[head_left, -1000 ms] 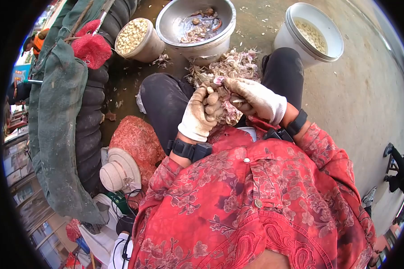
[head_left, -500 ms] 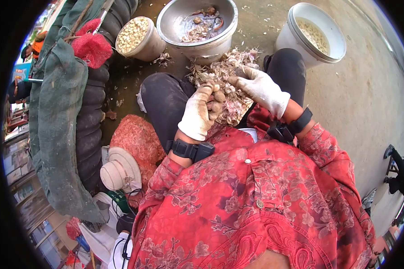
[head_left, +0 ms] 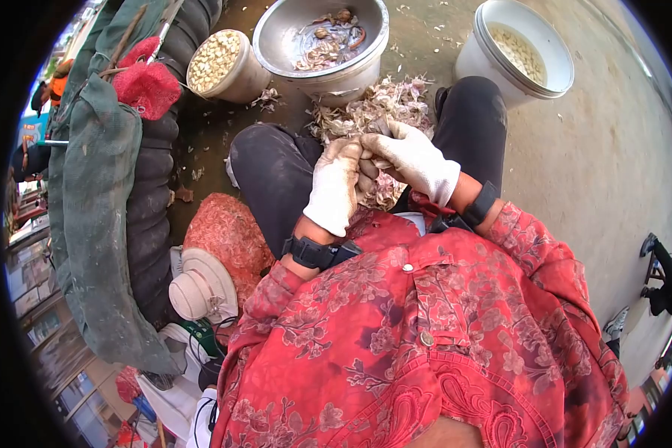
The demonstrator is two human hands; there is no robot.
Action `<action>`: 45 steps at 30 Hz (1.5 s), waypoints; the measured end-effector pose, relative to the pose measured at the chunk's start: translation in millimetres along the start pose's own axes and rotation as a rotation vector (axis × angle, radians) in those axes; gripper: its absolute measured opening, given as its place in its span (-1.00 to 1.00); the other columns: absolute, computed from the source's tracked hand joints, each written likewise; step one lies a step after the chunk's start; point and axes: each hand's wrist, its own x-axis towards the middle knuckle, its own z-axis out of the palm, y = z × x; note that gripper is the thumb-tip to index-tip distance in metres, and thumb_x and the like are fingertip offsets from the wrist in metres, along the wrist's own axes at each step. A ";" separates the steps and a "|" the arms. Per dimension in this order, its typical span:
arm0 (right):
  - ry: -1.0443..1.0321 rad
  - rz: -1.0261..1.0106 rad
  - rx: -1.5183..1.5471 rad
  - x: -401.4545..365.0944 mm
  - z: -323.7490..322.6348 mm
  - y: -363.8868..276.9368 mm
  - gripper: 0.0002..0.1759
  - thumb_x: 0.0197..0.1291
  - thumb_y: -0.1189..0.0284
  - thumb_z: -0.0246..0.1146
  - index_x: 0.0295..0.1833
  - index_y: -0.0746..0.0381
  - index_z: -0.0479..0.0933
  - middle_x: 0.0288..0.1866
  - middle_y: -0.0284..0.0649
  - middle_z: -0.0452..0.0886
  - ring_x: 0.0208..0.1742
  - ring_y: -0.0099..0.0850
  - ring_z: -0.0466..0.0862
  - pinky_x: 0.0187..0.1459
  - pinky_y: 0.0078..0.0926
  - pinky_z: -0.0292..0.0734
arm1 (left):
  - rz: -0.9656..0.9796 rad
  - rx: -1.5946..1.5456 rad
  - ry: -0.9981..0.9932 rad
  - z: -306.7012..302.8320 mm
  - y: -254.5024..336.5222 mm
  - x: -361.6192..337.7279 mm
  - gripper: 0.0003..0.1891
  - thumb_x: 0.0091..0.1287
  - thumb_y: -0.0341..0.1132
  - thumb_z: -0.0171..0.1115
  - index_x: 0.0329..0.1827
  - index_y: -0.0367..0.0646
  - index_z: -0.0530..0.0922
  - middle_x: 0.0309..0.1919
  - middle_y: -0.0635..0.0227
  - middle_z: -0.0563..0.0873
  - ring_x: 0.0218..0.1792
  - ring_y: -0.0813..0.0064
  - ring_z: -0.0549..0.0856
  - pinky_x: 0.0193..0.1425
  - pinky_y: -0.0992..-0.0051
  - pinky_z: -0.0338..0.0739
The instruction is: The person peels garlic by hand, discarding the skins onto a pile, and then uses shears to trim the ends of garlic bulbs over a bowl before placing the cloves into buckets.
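Both of my hands wear white gloves soiled at the fingers, and they meet above a heap of papery garlic skins (head_left: 396, 101) between my knees. My left hand (head_left: 336, 179) is closed around garlic, mostly hidden by the fingers. My right hand (head_left: 418, 158) is pinched against the left hand's fingertips; what it grips is hidden. Just beyond the skins, a steel basin (head_left: 272, 37) rests on a white bucket (head_left: 355, 89) and contains skins and a few brownish bulbs.
A small bucket (head_left: 252, 78) of peeled cloves stands left of the basin. A larger white bucket (head_left: 560, 56) at right has cloves in liquid. A red mesh sack (head_left: 228, 224) and a hat (head_left: 194, 287) lie by my left side, near stacked black tires (head_left: 149, 216).
My right hand has moved left and closed in on my left hand, where the two were apart before. The view has shifted slightly.
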 end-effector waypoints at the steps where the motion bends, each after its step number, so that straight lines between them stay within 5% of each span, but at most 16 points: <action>1: 0.000 -0.001 0.000 0.1 -1.1 -0.9 -0.73 0.34 0.24 0.19 -0.10 0.23 0.60 -0.35 -0.37 0.64 -0.41 -0.66 0.54 -0.37 -0.66 0.46 | -0.008 -0.014 0.028 4.2 1.9 0.2 -0.90 0.46 -0.37 0.06 -0.12 -0.14 0.54 -0.42 0.53 0.55 -0.57 0.82 0.42 -0.56 0.80 0.35; 4: -0.138 0.174 0.286 -3.9 -8.6 -2.8 -0.67 0.42 0.11 0.07 -0.22 0.13 0.52 -0.65 -0.55 0.31 -0.71 -0.71 0.17 -0.67 -0.71 -0.02 | -0.027 0.021 0.050 4.9 4.4 1.2 -0.89 0.43 -0.38 0.06 -0.11 -0.14 0.55 -0.42 0.53 0.55 -0.59 0.81 0.41 -0.60 0.82 0.30; 8: -0.136 0.157 0.379 -8.1 -15.0 -0.9 -0.64 0.43 0.06 0.06 -0.24 0.11 0.52 -0.66 -0.55 0.28 -0.71 -0.71 0.17 -0.67 -0.71 -0.01 | 0.023 0.021 0.022 0.7 2.9 1.7 -0.88 0.41 -0.38 0.06 -0.10 -0.13 0.55 -0.44 0.51 0.56 -0.60 0.80 0.42 -0.63 0.80 0.27; 11: -0.155 0.194 0.153 -10.6 -14.2 -6.3 -0.59 0.43 0.01 0.04 -0.14 0.11 0.57 -0.60 -0.54 0.42 -0.69 -0.77 0.23 -0.67 -0.77 0.02 | 0.079 0.044 -0.032 -5.3 -1.1 5.5 -0.87 0.41 -0.37 0.06 -0.07 -0.13 0.53 -0.41 0.50 0.57 -0.58 0.78 0.43 -0.63 0.79 0.28; 18: -0.183 0.152 0.071 -12.9 -13.0 -17.8 -0.68 0.39 0.18 0.09 -0.16 0.20 0.58 -0.52 -0.47 0.51 -0.66 -0.75 0.35 -0.68 -0.78 0.18 | 0.030 0.184 -0.034 -9.4 2.6 6.8 -0.82 0.43 -0.36 0.05 0.01 -0.16 0.51 -0.36 0.48 0.59 -0.48 0.75 0.50 -0.49 0.78 0.35; 26: -0.260 0.130 0.264 -8.4 -24.0 -3.2 -0.73 0.41 0.29 0.09 -0.14 0.26 0.57 -0.48 -0.45 0.54 -0.66 -0.77 0.34 -0.68 -0.79 0.17 | 0.011 -0.016 -0.133 -16.8 -0.4 9.7 -0.69 0.45 -0.39 0.04 0.20 -0.23 0.46 -0.28 0.45 0.61 -0.40 0.68 0.56 -0.39 0.73 0.43; 32: -0.229 0.108 0.202 -11.7 -17.7 -10.8 -0.73 0.42 0.30 0.08 -0.15 0.26 0.57 -0.47 -0.44 0.56 -0.66 -0.76 0.33 -0.67 -0.78 0.15 | 0.048 0.248 -0.016 -1.5 3.8 5.9 -0.75 0.45 -0.38 0.06 0.12 -0.26 0.47 -0.29 0.43 0.60 -0.43 0.68 0.56 -0.43 0.75 0.41; 45: -0.213 0.152 0.220 -12.3 -20.6 0.0 -0.57 0.43 0.08 0.05 -0.23 0.22 0.58 -0.52 -0.46 0.50 -0.67 -0.75 0.31 -0.67 -0.78 0.18 | -0.006 0.132 0.064 1.4 -0.4 9.5 -0.86 0.44 -0.38 0.00 -0.07 -0.18 0.52 -0.40 0.44 0.59 -0.57 0.74 0.48 -0.60 0.78 0.32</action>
